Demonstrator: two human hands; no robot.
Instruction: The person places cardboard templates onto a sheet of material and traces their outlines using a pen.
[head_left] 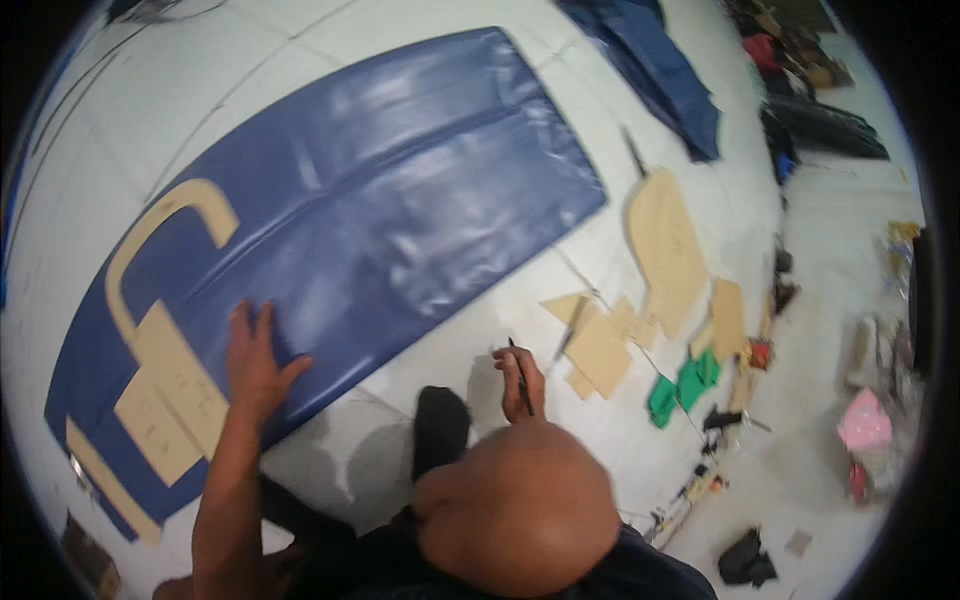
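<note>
A large sheet of glossy blue vinyl-like material lies spread on the white surface, with a crease along its length. My left hand rests on its near edge, fingers apart. Just left of that hand are tan rectangular pattern pieces, a hook-shaped tan piece and a narrow tan strip, all on the blue sheet. Off the sheet, to the right, my right hand is closed around a thin dark pen. Its lower end is hidden by the hand.
Several tan cut pieces and a long rounded one lie to the right. Near them is green material. Another blue piece lies at the far right. Beyond are scattered small items, a pink bag and a dark bundle.
</note>
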